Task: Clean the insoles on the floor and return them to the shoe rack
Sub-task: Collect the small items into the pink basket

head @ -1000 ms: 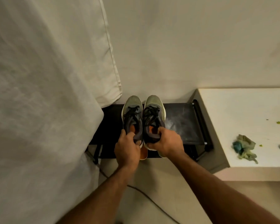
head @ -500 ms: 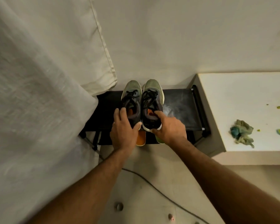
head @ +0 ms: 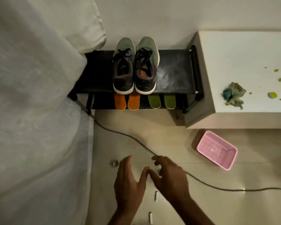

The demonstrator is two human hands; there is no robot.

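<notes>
Head view: insoles shelved, hands free over a cluttered floor.
Orange insoles [head: 126,103] and green insoles [head: 162,103] lie on the shoe rack [head: 173,73]'s lower shelf; left hand [head: 128,181] and right hand [head: 170,179] hover spread, holding nothing. The cable [head: 130,137] could snag a foot, I'd say.

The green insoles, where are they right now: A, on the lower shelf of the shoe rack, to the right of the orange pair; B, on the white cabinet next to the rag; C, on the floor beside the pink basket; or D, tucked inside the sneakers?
A: the green insoles lie side by side on the lower shelf of the shoe rack, just right of the orange insoles and below the sneakers.
</notes>
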